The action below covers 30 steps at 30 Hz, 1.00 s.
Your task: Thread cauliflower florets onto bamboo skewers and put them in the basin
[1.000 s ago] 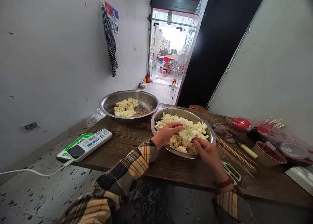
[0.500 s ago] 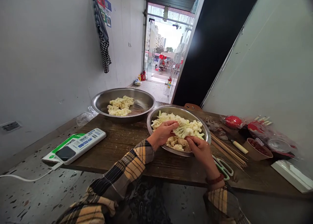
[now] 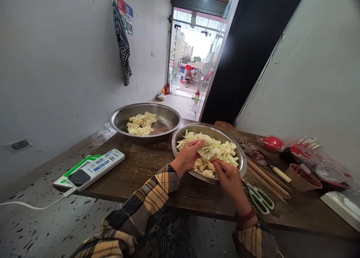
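My left hand (image 3: pixel 189 155) is closed on a piece of cauliflower (image 3: pixel 207 150), thumb on top, above the near metal bowl (image 3: pixel 174 141). Just below and right of that piece, my right hand (image 3: pixel 229 175) is in a pinch with its fingertips close against the cauliflower; whatever it pinches is too small or hidden to make out. Loose cauliflower florets (image 3: pixel 229 153) fill much of the near bowl. In the wider metal basin (image 3: pixel 118 119) at the back left lie more cauliflower pieces (image 3: pixel 142 123) with thin sticks beside them.
Right of the near bowl lie bamboo skewers (image 3: pixel 267 177), green-handled scissors (image 3: pixel 261 200) and a knife (image 3: pixel 281 174). A paper tub (image 3: pixel 305 179) with red contents stands further right. A white device (image 3: pixel 99 168) with a cable lies at the table's left end.
The whole view has shifted slightly, moving the scene right and down. My right hand has drawn a little down from the cauliflower; my left hand keeps its hold.
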Motion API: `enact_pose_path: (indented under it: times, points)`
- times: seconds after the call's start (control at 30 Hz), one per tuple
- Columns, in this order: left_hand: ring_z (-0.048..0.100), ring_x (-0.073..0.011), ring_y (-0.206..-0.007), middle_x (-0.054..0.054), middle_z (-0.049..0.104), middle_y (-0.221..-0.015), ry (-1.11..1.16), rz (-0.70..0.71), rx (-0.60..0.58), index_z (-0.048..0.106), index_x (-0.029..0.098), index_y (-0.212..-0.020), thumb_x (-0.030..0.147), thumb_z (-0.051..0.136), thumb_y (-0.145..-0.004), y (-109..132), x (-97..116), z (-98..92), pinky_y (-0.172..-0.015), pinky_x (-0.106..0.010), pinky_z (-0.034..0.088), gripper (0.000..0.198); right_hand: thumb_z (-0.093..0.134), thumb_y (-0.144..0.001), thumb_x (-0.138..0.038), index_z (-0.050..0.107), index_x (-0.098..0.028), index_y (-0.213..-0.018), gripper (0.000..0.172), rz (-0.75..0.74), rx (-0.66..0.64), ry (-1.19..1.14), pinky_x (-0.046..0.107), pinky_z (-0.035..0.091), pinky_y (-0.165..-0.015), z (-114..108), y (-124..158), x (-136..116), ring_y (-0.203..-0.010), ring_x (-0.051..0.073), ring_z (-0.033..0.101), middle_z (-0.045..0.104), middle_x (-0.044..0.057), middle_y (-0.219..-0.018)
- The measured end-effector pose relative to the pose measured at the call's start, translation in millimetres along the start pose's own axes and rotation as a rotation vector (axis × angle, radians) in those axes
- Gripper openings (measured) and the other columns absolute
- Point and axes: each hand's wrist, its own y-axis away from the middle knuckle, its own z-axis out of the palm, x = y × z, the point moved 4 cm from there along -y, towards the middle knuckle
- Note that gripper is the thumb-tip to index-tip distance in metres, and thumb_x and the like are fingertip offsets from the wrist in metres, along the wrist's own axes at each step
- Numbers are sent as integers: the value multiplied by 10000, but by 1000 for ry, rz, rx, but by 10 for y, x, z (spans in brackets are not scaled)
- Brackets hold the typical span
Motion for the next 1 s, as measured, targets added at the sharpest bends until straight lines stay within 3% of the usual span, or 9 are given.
enact_pose_path:
  times: [0.1,0.2,0.4,0.6,0.73,0.87,1.0]
  points:
    - [614,-130,-694,-58,691,-749,-20,3,-34,698,105,-806,352,744,-700,17,-5,27,-692,-254,467,273,447,-919,-360,722,-157,-897,343,-11,50,-4,291,463,-670,12,17,-54,-731,207,644,719,73,-798]
    - [613,-126,-695,-56,688,-744,-29,6,-81,698,105,-800,361,729,-718,32,-15,61,-706,-251,465,270,452,-917,-347,691,-166,-782,328,-15,62,-11,270,440,-629,8,35,-55,-673,183,617,691,47,-724]
    - [603,-116,-686,-45,669,-734,-56,-39,-104,699,107,-798,371,750,-694,22,-96,54,-679,-233,453,288,471,-904,-365,476,-188,-545,400,-11,138,18,240,300,-494,-6,65,7,-492,110,402,430,-43,-493]
    - [603,-122,-714,-54,665,-761,-91,-51,-118,694,103,-801,378,727,-719,49,-72,82,-678,-232,466,289,484,-888,-379,500,-182,-553,389,34,82,-46,239,314,-509,-25,46,37,-508,109,416,456,-37,-502]
    - [615,-134,-747,-71,675,-854,-8,-51,-30,692,128,-917,416,690,-746,58,9,71,-683,-252,492,335,476,-883,-429,637,-160,-736,346,164,26,-218,232,315,-475,-55,22,108,-469,110,416,448,-50,-480]
    - [623,-119,-702,-68,668,-856,-16,-40,73,682,140,-964,413,650,-781,25,29,13,-697,-265,499,330,488,-866,-456,652,-154,-800,350,246,86,-345,227,299,-445,-84,11,156,-442,106,398,435,-58,-472]
    - [640,-130,-719,-66,672,-841,-179,24,113,683,134,-936,377,678,-753,-8,20,-6,-720,-271,477,305,456,-888,-433,647,-162,-749,359,217,163,-280,226,330,-463,-98,2,144,-454,109,420,446,-47,-487]
